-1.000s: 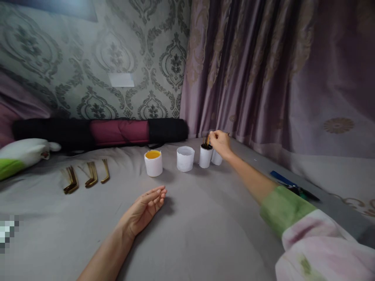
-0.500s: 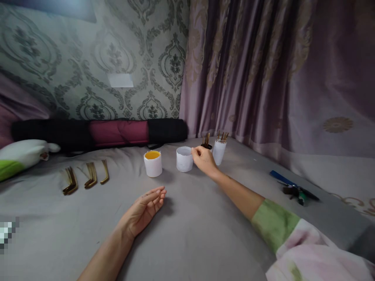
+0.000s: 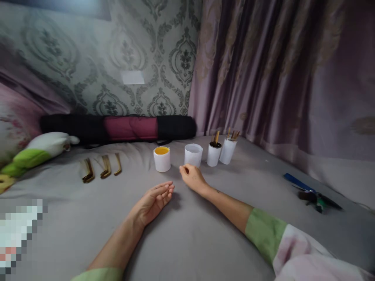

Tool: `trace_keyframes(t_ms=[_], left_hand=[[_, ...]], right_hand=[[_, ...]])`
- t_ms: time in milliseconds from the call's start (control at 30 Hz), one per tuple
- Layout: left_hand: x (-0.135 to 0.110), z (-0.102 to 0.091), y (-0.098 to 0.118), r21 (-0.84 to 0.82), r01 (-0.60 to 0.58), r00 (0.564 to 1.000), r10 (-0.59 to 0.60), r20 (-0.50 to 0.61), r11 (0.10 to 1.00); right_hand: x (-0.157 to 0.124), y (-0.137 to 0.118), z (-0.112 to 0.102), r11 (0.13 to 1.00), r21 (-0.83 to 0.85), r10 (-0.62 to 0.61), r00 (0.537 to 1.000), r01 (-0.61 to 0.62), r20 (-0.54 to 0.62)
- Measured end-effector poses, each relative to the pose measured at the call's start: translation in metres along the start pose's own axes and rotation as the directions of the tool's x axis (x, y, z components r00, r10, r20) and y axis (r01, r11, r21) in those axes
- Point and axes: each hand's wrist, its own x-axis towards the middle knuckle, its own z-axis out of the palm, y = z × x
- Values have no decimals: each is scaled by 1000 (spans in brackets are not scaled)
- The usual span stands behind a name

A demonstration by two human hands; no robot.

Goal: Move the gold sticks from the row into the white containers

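Observation:
My left hand (image 3: 154,200) lies flat on the grey sheet (image 3: 187,234), fingers stretched out, holding nothing. My right hand (image 3: 191,177) rests just ahead of it with fingers curled in a loose pinch; I cannot make out anything in them. Beyond the right hand stands a row of small white cups: one with yellow filling (image 3: 162,159), one empty-looking cup (image 3: 193,155), a cup with sticks in a dark filling (image 3: 214,153), and a clear jar with sticks (image 3: 228,149).
Bent golden strips (image 3: 101,168) lie at the left. A black and maroon roll (image 3: 123,128) runs along the patterned wall. A white-green cushion (image 3: 38,150) is far left. Blue and dark tools (image 3: 310,192) lie at the right by the purple curtain (image 3: 278,78).
My right hand has drawn back from the stick cups toward me, down to the sheet near my left hand. The left hand has stayed put. The view shifted slightly left.

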Motion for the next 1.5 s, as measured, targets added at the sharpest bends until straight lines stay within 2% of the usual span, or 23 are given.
trace_keyframes(t_ms=[233, 700, 1100, 1500], left_hand=[[1, 0, 2, -37, -6, 999, 7, 49, 999], [6, -5, 3, -31, -35, 997, 37, 66, 999], [10, -2, 18, 95, -11, 997, 18, -76, 995], [23, -30, 54, 329, -63, 956, 152, -252, 942]], right_hand=[[-5, 13, 21, 1000, 6, 4, 1000, -5, 30], [-8, 18, 24, 998, 51, -35, 998, 32, 47], [-7, 21, 25, 999, 43, -28, 998, 26, 53], [-8, 21, 26, 996, 92, -21, 997, 14, 69]])
